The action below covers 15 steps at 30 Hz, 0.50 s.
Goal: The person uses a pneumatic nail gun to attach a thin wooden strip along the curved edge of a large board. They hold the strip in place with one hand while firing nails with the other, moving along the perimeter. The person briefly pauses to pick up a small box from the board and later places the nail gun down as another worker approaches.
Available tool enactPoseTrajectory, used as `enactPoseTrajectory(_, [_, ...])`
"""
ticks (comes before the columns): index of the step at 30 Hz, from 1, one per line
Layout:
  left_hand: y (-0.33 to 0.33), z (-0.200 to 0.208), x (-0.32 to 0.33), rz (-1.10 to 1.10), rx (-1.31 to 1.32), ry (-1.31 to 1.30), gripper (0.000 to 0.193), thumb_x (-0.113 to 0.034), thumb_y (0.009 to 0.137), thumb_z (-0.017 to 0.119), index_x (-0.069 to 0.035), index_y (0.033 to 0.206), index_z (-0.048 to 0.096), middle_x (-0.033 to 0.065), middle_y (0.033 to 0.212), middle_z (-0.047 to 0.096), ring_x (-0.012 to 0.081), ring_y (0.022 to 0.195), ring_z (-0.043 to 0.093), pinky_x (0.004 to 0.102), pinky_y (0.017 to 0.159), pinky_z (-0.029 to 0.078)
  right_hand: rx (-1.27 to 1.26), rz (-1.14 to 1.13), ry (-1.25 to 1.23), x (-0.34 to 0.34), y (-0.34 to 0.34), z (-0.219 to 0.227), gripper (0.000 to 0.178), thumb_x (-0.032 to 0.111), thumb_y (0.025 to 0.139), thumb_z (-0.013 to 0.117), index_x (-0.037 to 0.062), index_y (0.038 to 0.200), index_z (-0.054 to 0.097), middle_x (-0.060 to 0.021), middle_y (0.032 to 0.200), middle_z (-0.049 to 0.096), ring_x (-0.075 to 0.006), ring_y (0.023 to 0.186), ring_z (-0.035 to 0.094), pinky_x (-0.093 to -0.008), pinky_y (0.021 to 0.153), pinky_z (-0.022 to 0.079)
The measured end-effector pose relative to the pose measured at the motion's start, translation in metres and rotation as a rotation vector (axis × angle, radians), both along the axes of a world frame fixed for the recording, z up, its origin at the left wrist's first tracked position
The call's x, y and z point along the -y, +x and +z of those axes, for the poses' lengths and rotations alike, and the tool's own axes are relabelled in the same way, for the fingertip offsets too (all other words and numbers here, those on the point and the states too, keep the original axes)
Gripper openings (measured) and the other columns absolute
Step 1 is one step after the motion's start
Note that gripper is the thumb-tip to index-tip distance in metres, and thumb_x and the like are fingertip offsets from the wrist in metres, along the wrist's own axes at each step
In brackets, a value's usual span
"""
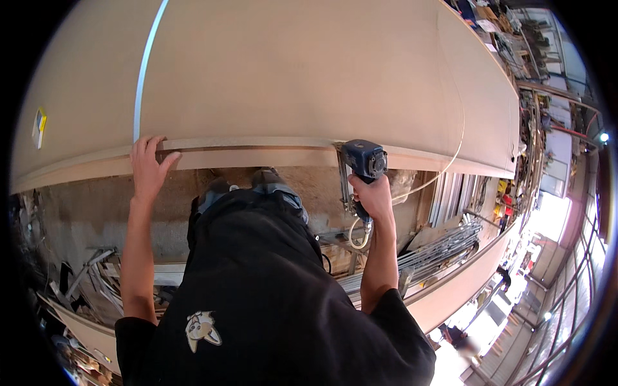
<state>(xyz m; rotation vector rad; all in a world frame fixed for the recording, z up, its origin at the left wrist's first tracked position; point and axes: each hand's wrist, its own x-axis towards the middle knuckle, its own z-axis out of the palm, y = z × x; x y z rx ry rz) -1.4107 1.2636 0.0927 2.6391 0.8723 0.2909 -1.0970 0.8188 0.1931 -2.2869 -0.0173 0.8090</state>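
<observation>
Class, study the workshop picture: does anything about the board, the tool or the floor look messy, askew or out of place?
On the board and nail gun nothing stands out; left hand steadies the edge strip. The floor, however, holds loose offcuts and metal rails, untidily piled.

- The person wears a black short-sleeved T-shirt (270,302); it fills the lower middle of the view.
- The T-shirt's 2 sleeves end above the elbows, so both forearms are bare.
- A small printed cartoon cat emblem (203,329), cream and grey, sits on the lower left part of the T-shirt.
- Above the T-shirt show blue denim trousers (277,191), faded and worn.
- Above the trousers, 2 dark shoes (217,185) show their toes.
- The left hand (149,168) and the right hand (372,198), either side of the T-shirt, wear no gloves, rings or watch.
</observation>
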Motion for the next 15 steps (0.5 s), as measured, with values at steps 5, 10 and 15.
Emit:
enactPoseTrajectory(5, [0.001, -0.012, -0.001, 0.033, 0.048, 0.049, 0.051, -0.043, 0.089, 0.086, -0.005, 0.121, 0.071, 0.0136, 0.124, 0.064, 0.0378, 0.124, 0.056, 0.0513, 0.108, 0.042, -0.018, 0.033, 0.006, -0.014, -0.007, 0.002, 0.026, 0.024, 0.087, 0.079, -0.0005, 0.095, 0.079, -0.0065, 0.071, 0.072, -0.0146, 0.069, 0.069, -0.0354, 0.068, 0.055])
enactPoseTrajectory(10, [0.005, -0.009, 0.005, 0.091, 0.054, -0.044, 0.051, -0.041, 0.086, 0.088, -0.005, 0.118, 0.072, 0.0128, 0.126, 0.064, 0.0371, 0.125, 0.056, 0.0517, 0.109, 0.042, 0.015, 0.062, 0.007, -0.021, -0.014, -0.006, 0.025, 0.022, 0.086, 0.08, -0.0015, 0.093, 0.079, -0.0057, 0.07, 0.072, -0.0141, 0.065, 0.068, -0.035, 0.066, 0.055])
enactPoseTrajectory(15, [0.0, -0.02, 0.005, 0.096, 0.115, 0.004, 0.056, -0.044, 0.084, 0.089, -0.005, 0.12, 0.072, 0.0138, 0.13, 0.062, 0.0385, 0.129, 0.054, 0.0517, 0.113, 0.041, 0.021, 0.063, -0.033, -0.042, -0.024, 0.004, 0.025, 0.023, 0.086, 0.082, -0.002, 0.091, 0.078, -0.0057, 0.068, 0.071, -0.014, 0.063, 0.068, -0.0346, 0.064, 0.054])
